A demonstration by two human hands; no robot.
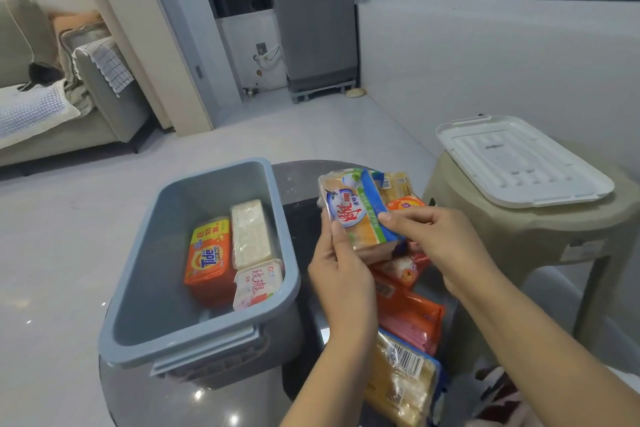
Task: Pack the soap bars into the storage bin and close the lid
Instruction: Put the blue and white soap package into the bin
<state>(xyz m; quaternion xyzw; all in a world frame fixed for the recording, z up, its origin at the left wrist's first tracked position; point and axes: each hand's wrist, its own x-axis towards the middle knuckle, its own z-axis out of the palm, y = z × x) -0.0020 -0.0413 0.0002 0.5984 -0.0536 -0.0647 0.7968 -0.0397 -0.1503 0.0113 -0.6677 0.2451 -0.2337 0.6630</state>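
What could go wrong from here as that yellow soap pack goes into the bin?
1. The grey bin overhangs the round table edge; a hard drop could tip it.
2. The left hand and right hand pinch only the yellow soap pack by its edges, so the slick wrap may slip.
3. The white lid lies on the beige stool, overhanging it; a bump might knock it off.
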